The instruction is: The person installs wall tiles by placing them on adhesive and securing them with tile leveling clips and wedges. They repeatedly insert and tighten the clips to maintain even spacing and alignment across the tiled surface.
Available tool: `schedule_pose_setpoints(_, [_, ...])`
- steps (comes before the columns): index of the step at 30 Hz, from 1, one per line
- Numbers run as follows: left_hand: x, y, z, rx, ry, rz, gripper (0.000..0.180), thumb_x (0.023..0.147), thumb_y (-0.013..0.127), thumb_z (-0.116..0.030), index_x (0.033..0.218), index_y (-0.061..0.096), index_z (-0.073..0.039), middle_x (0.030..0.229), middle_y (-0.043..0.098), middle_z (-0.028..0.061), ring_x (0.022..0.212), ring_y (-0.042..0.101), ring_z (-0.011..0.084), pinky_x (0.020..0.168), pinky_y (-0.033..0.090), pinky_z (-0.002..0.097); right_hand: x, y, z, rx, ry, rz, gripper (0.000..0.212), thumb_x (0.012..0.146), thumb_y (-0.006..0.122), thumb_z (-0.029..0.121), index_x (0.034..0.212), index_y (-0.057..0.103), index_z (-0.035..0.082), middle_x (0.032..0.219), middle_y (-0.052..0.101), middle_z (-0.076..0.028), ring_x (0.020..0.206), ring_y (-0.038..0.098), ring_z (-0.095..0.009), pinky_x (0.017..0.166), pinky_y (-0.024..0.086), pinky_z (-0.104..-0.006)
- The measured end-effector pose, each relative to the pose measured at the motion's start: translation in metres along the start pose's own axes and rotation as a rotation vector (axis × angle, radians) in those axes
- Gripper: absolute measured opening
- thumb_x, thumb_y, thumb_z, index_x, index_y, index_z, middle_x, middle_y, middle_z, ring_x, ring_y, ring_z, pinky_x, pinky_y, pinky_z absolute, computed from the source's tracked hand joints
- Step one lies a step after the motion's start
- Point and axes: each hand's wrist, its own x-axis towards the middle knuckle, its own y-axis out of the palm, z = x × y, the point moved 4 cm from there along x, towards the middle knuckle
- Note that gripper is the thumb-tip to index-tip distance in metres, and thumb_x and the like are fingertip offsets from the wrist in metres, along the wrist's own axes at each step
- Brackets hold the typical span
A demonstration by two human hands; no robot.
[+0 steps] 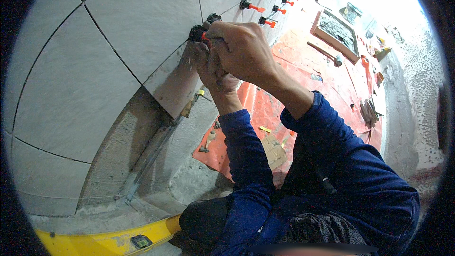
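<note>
Both my hands meet at a tile leveler [196, 33] with a round black cap and an orange stem, set in a joint between large light grey wall tiles [137, 23]. My right hand [246, 50] is closed, its thumb and curled fingers pressed around the orange part. Just below it, my left hand [215, 73] reaches up, fingers closed at the leveler's underside. The right hand covers part of the left hand and of the orange stem. Another black cap [214, 18] shows right behind my knuckles.
More orange-and-black levelers [251, 6] line the joints farther along. Red sheeting [303, 61] covers the floor, with a mortar-filled tray [336, 33], a mallet [325, 53] and cardboard [273, 151] on it. A yellow spirit level [104, 241] lies at lower left. Below the tiles, bare wall [128, 137] shows.
</note>
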Motion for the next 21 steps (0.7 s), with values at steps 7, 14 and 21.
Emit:
schedule_pose_setpoints(7, [-0.004, 0.02, -0.009, -0.386, -0.273, -0.126, 0.016, 0.091, 0.064, -0.029, 0.086, 0.063, -0.014, 0.056, 0.051, -0.0054, 0.037, 0.036, 0.0033, 0.041, 0.038, 0.0181, -0.002, 0.0, 0.0, 0.017, -0.047, -0.008, 0.005, 0.079, 0.06, 0.007, 0.083, 0.061, 0.004, 0.068, 0.06, -0.016, 0.06, 0.063, -0.034, 0.053, 0.05, -0.039])
schedule_pose_setpoints(14, [-0.006, 0.048, -0.022, -0.106, -0.17, -0.14, 0.047, 0.093, 0.053, -0.045, 0.12, 0.053, -0.007, 0.114, 0.055, 0.0133, 0.105, 0.052, 0.0233, 0.091, 0.043, 0.0418, -0.003, 0.001, 0.0, 0.02, -0.073, -0.03, 0.006, 0.077, 0.063, 0.007, 0.081, 0.061, 0.003, 0.066, 0.059, -0.016, 0.058, 0.062, -0.033, 0.051, 0.048, -0.0382])
schedule_pose_setpoints(21, [-0.017, 0.053, -0.022, -0.223, -0.18, -0.187, 0.053, 0.096, 0.046, -0.046, 0.126, 0.049, -0.002, 0.126, 0.054, 0.0171, 0.117, 0.053, 0.0265, 0.099, 0.043, 0.0455, -0.004, -0.002, 0.003, 0.002, -0.063, 0.001, 0.008, 0.075, 0.064, 0.006, 0.079, 0.059, 0.003, 0.064, 0.058, -0.016, 0.056, 0.06, -0.033, 0.05, 0.047, -0.039])
